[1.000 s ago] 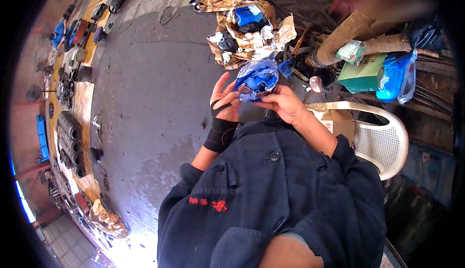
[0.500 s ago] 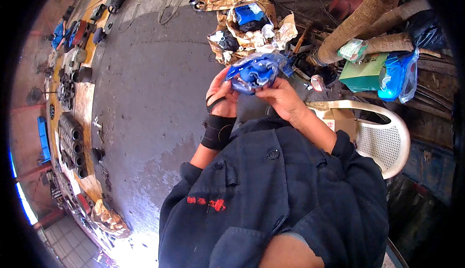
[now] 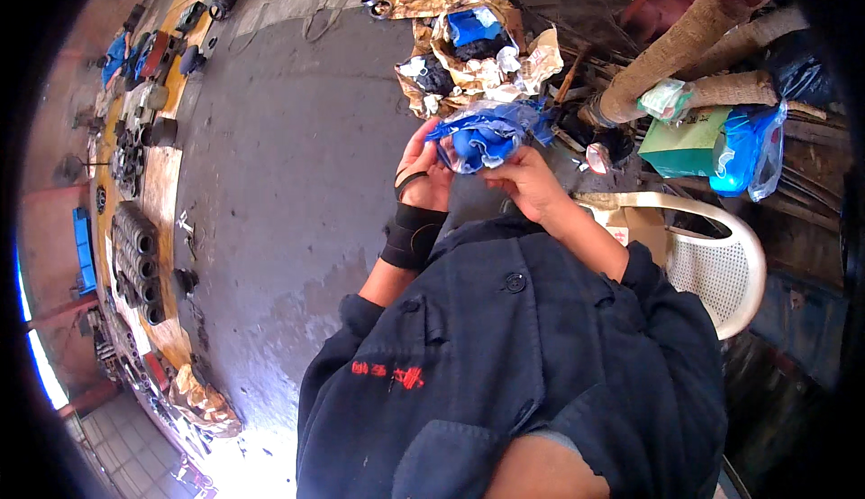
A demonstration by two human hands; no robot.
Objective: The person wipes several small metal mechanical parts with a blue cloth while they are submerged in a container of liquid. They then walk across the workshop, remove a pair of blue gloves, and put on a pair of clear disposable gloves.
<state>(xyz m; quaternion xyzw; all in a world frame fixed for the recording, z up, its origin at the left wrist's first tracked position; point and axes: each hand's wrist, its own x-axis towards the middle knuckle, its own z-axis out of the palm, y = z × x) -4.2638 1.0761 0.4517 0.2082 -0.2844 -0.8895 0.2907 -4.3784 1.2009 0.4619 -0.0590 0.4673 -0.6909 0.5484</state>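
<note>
Between my two hands is a crumpled blue plastic bag [image 3: 491, 129] with clear film around it and its mouth gathered upward. Its contents cannot be made out. My left hand [image 3: 425, 174] grips the bag's left side, fingers curled behind it. A black wrist support [image 3: 413, 236] wraps that wrist, with a strap across the palm. On the other side, my right hand [image 3: 530, 183] pinches the bag's near right edge between thumb and fingers. Just beyond the bag lie torn brown paper sheets [image 3: 541, 55] with dark greasy lumps and a blue wrapper [image 3: 473, 27] on them.
To the right stand a pale plastic chair [image 3: 721, 283], a green box [image 3: 685, 143], a blue bag [image 3: 741, 152] and thick brown posts [image 3: 658, 62]. Along the left, several dark rings [image 3: 140, 256] sit in rows on boards. Black rings [image 3: 380, 9] lie beside the far paper.
The view has shifted slightly, so most things sit a little further right. The bag's folds have opened and changed shape between my hands; both hands keep hold of it.
</note>
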